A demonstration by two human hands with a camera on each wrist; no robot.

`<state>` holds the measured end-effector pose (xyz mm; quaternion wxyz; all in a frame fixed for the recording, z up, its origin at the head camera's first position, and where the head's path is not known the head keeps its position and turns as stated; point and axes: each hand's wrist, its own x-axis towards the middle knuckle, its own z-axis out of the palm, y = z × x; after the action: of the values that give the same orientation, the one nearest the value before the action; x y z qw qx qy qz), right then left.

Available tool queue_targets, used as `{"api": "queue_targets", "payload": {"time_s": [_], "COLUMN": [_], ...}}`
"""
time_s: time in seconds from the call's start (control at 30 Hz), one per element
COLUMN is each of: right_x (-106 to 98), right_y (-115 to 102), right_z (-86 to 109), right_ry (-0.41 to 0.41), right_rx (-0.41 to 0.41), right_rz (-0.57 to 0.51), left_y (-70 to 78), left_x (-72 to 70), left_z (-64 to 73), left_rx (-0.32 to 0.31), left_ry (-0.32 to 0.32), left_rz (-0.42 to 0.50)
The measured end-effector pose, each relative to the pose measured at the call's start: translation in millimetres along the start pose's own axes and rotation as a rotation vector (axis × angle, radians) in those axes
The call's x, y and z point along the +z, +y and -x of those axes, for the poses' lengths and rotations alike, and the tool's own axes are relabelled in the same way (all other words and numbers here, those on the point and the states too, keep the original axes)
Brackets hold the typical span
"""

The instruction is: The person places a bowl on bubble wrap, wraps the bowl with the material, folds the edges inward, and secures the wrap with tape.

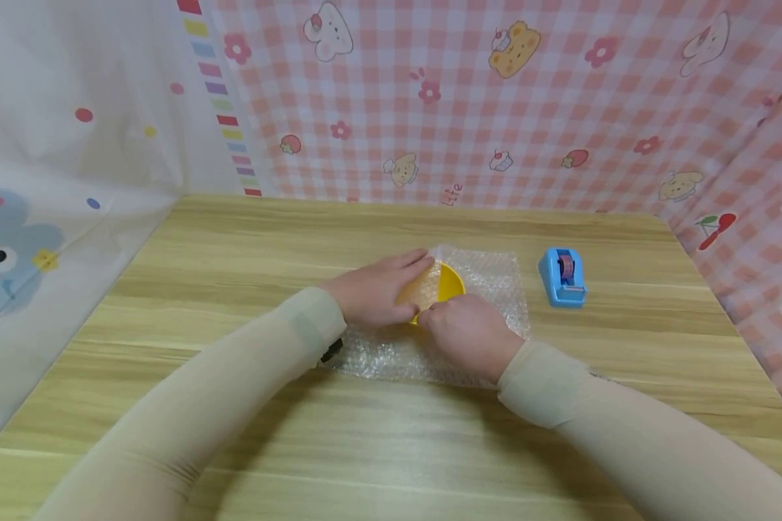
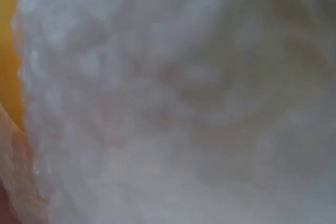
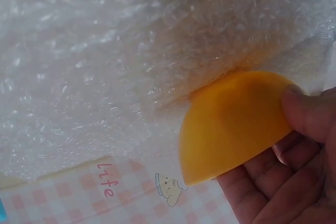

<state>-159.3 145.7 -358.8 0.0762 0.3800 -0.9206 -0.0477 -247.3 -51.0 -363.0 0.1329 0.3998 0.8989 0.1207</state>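
A yellow bowl (image 1: pixel 452 282) sits on a sheet of bubble wrap (image 1: pixel 495 271), whose left part lies folded over the bowl. My left hand (image 1: pixel 378 291) lies across that folded part, fingers extended along the far side and thumb at the near side. My right hand (image 1: pixel 472 334) pinches the bowl's near rim; in the right wrist view its thumb presses one face of the bowl (image 3: pixel 236 129) and its fingers sit behind the other. Blurred bubble wrap (image 2: pixel 131 103) fills most of the left wrist view, with a strip of yellow bowl (image 2: pixel 8 56) at the left edge.
A blue tape dispenser (image 1: pixel 563 278) with a pink roll stands on the wooden table (image 1: pixel 378 449), right of the bubble wrap. A pink checked cloth (image 1: pixel 430 108) hangs behind, and a pale printed sheet (image 1: pixel 104 87) hangs at left. A small black device (image 1: pixel 331 350) shows at my left wrist.
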Motion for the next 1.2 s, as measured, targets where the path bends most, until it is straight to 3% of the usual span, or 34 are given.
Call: {"api": "queue_targets", "payload": {"time_s": [0.13, 0.3, 0.47, 0.7, 0.93, 1.2], "right_x": [-0.9, -3.3, -10.2, -21.6, -21.9, -13.2], "right_y": [0.8, 3.0, 8.1, 23.4, 56.2, 97.4], "right_z": [0.3, 4.2, 11.8, 18.3, 21.0, 19.5], "right_ry": [-0.038, -0.066, -0.054, -0.003, -0.127, -0.257], "right_rx": [0.026, 0.066, 0.117, 0.179, 0.396, 0.679], "right_rz": [-0.050, -0.130, -0.173, -0.150, -0.241, -0.431], "left_y": [1.5, 3.1, 5.3, 12.0, 18.9, 20.3], "left_x": [-1.3, -2.8, -3.1, -4.0, -1.5, 5.8], "left_z": [3.5, 5.6, 5.9, 2.9, -1.2, -2.9], "left_rx": [0.000, -0.012, -0.015, -0.013, -0.038, -0.067], "left_ry": [-0.056, -0.084, -0.065, -0.025, -0.009, -0.018], "left_rz": [0.020, 0.015, -0.030, -0.106, -0.148, -0.136]}}
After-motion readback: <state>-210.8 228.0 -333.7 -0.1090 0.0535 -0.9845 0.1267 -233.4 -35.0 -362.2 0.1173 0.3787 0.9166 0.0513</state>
